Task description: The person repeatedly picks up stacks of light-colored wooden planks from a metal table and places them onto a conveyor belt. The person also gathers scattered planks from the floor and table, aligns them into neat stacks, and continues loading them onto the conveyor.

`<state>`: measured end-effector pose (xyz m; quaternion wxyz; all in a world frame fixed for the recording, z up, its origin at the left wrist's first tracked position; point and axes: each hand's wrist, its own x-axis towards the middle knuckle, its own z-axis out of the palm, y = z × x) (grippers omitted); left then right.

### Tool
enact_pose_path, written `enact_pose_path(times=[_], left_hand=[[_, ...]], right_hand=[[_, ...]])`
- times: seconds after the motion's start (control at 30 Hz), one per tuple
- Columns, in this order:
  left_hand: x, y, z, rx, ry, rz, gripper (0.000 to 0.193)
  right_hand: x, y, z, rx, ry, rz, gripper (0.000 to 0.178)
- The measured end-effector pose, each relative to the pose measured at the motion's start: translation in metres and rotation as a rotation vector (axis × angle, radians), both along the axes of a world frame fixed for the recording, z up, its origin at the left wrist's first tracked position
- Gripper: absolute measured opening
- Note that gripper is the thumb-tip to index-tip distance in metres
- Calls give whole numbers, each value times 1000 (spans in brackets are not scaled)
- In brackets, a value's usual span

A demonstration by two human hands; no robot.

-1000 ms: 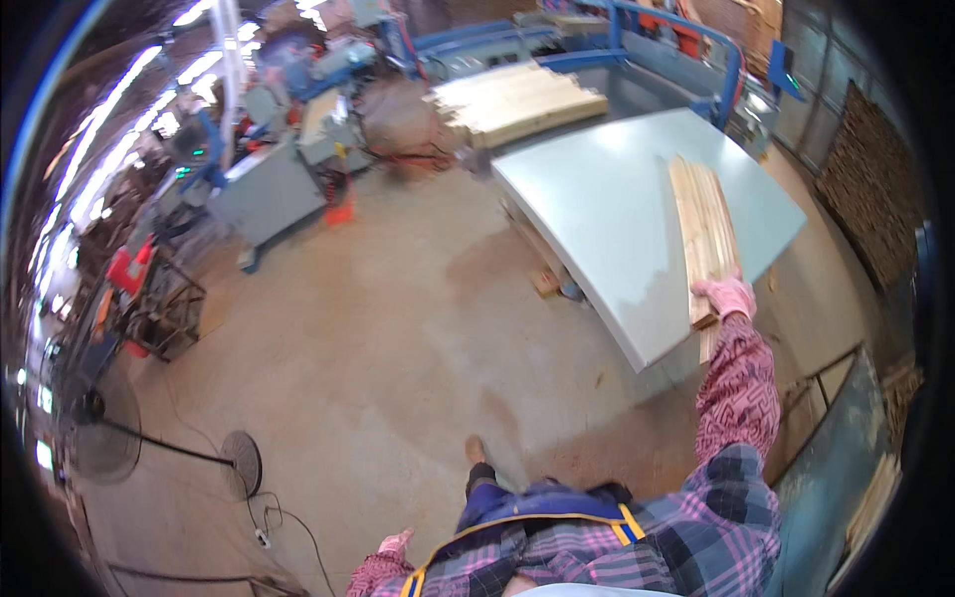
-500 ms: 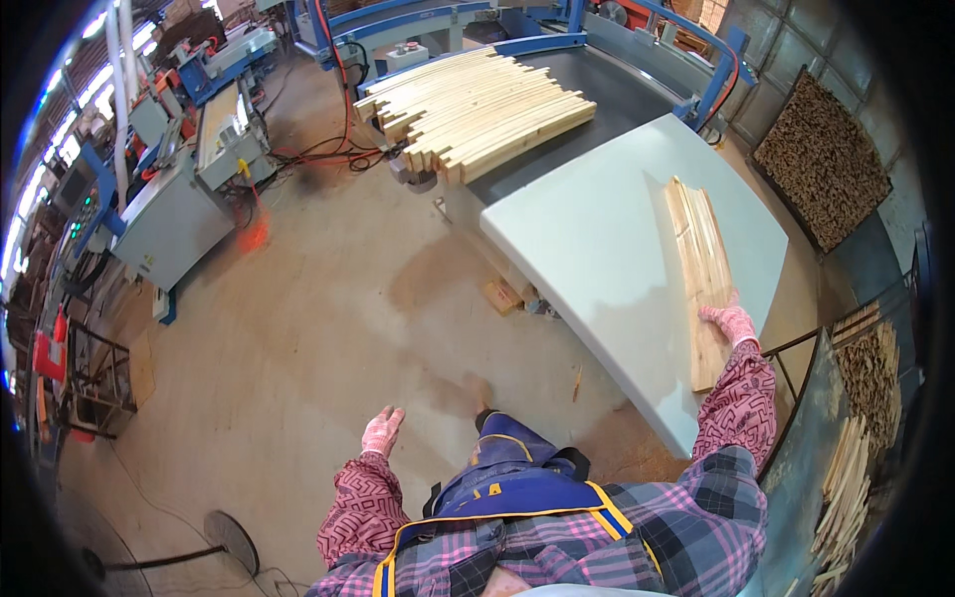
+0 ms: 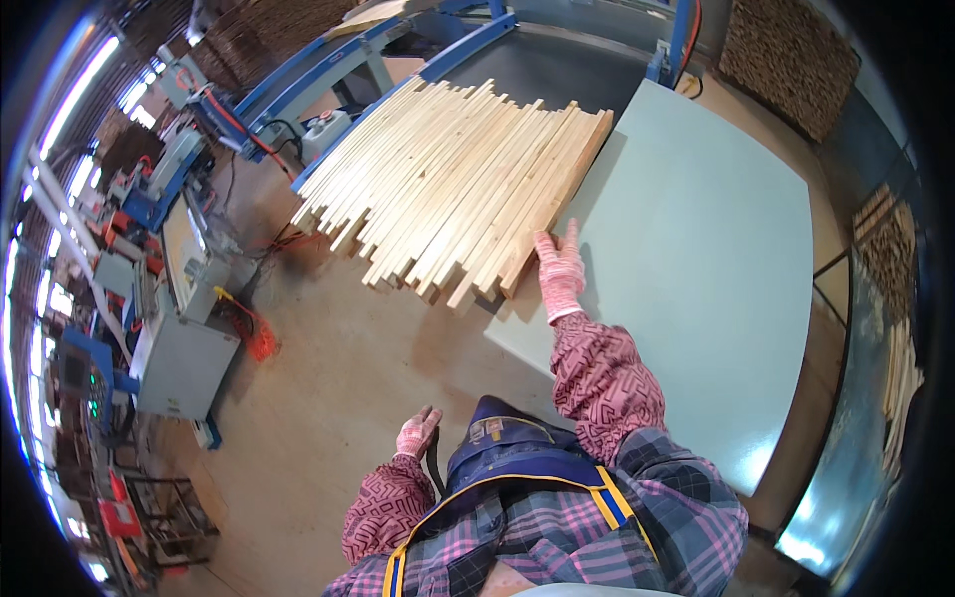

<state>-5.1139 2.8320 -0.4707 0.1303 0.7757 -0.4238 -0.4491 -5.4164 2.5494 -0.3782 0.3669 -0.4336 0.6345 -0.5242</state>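
Observation:
A wide row of pale wooden strips [image 3: 438, 184] lies side by side on a dark bed, their near ends uneven. Against the row's right side, near its front end, rests my right hand [image 3: 560, 274] in a pink-and-white knit glove. Its fingers point forward with a gap between them, and it does not wrap round any strip. Part of the palm side is hidden. Beneath that arm stretches a pale grey-green tabletop [image 3: 706, 249]. My left hand [image 3: 419, 431], gloved alike, hovers over the floor beside my apron, fingers extended and holding nothing.
Blue machine framing [image 3: 468, 48] borders the dark bed [image 3: 572, 65] at the back. Left stand a grey cabinet [image 3: 184, 366] and a control panel [image 3: 85, 373]. Stacked wood [image 3: 791, 60] is at far right, with a shiny metal sheet [image 3: 836, 488] nearer. An orange cable [image 3: 261, 343] lies on the floor.
My right hand has moved left across the tabletop, bringing the strips it was on against the larger row. The view has shifted, and my left hand stays low and empty.

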Motion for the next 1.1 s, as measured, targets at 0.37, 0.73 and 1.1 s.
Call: enact_pose_path(times=[0.37,0.73,1.1], left_hand=[[194,-101,-3,-271,-294,-35,59],[340,-208,22,-542,165,337,49],[270,-402,207,-1188,-101,-42,44]], right_hand=[[2,-25,58,462,538,-25,109],[-15,45,24,396,-381,-122,55],[7,90,30,220,33,-186,62]])
